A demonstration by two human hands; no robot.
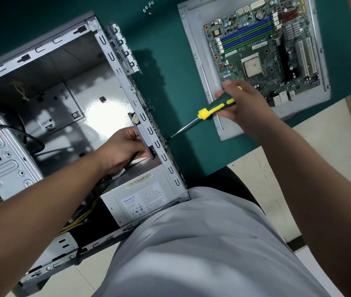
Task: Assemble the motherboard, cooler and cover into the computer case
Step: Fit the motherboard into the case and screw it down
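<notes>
The motherboard (262,50) lies bare on the grey cover panel (193,61), well apart from the open computer case (48,99). It looks stiff but fragile, best lifted by its edges. The right hand (241,106) grips a screwdriver (208,112) driven at the case's rear wall; the left hand (123,148) holds a dark part inside, mostly hidden.

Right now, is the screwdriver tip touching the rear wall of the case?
Touching. In the head view the screwdriver, held in the right hand, runs its tip to the outer face of the case rear wall, no gap showing.
</notes>
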